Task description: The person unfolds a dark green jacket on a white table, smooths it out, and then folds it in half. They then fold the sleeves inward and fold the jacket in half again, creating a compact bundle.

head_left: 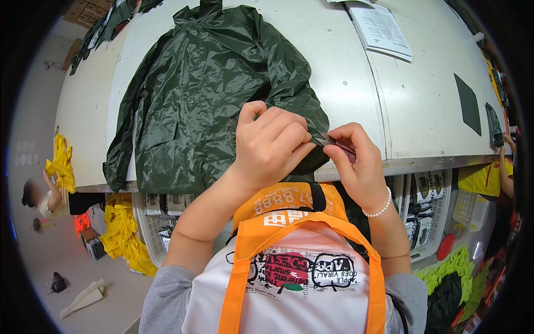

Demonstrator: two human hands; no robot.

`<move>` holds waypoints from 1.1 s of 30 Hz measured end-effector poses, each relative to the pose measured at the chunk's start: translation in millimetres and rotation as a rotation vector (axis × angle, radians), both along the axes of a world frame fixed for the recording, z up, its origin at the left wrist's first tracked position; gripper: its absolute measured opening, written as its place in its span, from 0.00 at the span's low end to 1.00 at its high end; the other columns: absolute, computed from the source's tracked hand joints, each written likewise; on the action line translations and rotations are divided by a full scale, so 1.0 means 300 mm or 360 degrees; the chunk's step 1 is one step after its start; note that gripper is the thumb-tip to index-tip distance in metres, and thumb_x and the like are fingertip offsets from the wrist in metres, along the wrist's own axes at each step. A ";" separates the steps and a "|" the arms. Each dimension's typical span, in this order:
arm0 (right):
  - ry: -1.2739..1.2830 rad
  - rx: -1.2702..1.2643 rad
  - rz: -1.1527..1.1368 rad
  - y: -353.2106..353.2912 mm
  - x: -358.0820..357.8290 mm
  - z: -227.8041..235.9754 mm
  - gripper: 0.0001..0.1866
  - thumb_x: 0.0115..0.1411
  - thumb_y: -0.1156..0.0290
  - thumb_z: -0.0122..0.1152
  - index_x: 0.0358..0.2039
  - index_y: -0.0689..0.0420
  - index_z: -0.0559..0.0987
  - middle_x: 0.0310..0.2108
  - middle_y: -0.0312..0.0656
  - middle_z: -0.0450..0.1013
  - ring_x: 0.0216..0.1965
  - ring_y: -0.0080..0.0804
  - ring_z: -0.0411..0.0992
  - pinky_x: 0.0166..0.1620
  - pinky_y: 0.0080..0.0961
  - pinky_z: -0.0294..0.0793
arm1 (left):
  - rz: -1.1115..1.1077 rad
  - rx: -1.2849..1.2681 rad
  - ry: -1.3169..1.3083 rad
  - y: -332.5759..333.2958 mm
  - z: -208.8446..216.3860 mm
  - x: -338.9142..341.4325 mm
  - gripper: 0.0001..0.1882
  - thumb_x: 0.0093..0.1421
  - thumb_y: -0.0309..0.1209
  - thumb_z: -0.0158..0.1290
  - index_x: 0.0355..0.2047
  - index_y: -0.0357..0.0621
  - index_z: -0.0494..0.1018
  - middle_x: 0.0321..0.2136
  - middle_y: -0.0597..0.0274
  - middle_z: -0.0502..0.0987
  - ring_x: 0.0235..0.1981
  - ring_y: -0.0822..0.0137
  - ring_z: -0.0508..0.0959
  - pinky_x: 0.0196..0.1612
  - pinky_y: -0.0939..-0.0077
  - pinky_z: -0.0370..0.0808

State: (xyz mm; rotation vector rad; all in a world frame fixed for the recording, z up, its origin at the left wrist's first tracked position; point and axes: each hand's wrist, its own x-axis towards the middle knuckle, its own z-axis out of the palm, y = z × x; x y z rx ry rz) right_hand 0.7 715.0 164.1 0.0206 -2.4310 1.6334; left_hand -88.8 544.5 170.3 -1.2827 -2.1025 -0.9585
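Observation:
A shiny dark green rain jacket [189, 94] lies spread on the white table, its collar away from me. My left hand [272, 139] is closed on the end of its right-hand sleeve, thumb and fingers pinched together near the cuff. Close beside it, my right hand [359, 158] holds small thread snips [349, 151] with a dark reddish handle. Their metal blades point left and touch or almost touch the sleeve edge. My fingers hide part of the cuff and most of the snips.
Printed sheets [381, 30] lie at the table's far side, with a dark green flat piece [467, 104] farther right. White baskets [149, 234] of packed goods stand under the table edge. Yellow garments [119, 234] hang at left. Other people work at both sides.

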 end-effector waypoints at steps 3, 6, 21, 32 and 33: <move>0.0034 0.0058 -0.0007 -0.002 0.005 0.002 0.10 0.56 0.73 0.62 0.35 0.62 0.71 0.28 0.44 0.71 0.27 0.30 0.72 0.32 0.21 0.71 | 0.0005 -0.0020 -0.0003 -0.001 0.002 0.004 0.15 0.35 0.26 0.66 0.20 0.49 0.69 0.23 0.71 0.76 0.23 0.71 0.73 0.34 0.73 0.60; -0.0004 0.0037 -0.0020 0.011 0.013 0.003 0.10 0.55 0.75 0.63 0.35 0.63 0.71 0.27 0.43 0.71 0.26 0.27 0.71 0.32 0.19 0.71 | 0.0013 -0.0026 -0.0002 -0.001 0.002 0.011 0.15 0.35 0.26 0.66 0.20 0.49 0.69 0.23 0.71 0.76 0.23 0.71 0.73 0.35 0.73 0.60; 0.0118 -0.0320 -0.0427 -0.016 -0.016 -0.103 0.09 0.59 0.76 0.57 0.40 0.62 0.70 0.24 0.32 0.66 0.20 0.12 0.57 0.22 0.14 0.58 | -0.0677 -0.0459 -0.1024 -0.036 -0.122 0.066 0.24 0.46 0.42 0.62 0.41 0.45 0.74 0.40 0.58 0.77 0.43 0.56 0.75 0.48 0.63 0.67; -0.0964 0.0893 0.0518 -0.379 0.052 -0.473 0.27 0.59 0.69 0.51 0.61 0.51 0.62 0.65 0.51 0.49 0.59 0.54 0.55 0.58 0.50 0.56 | 0.1227 -0.1307 -0.1031 -1.127 -0.600 0.090 0.42 0.51 0.53 0.55 0.64 0.54 0.56 0.67 0.54 0.46 0.66 0.43 0.44 0.62 0.38 0.41; -0.0878 0.1155 0.0462 -0.392 0.046 -0.497 0.29 0.58 0.69 0.53 0.61 0.48 0.63 0.65 0.50 0.49 0.56 0.51 0.58 0.57 0.52 0.57 | 0.1175 -0.1342 -0.1083 -1.164 -0.624 0.091 0.43 0.51 0.54 0.54 0.64 0.55 0.54 0.67 0.54 0.44 0.66 0.42 0.42 0.62 0.37 0.40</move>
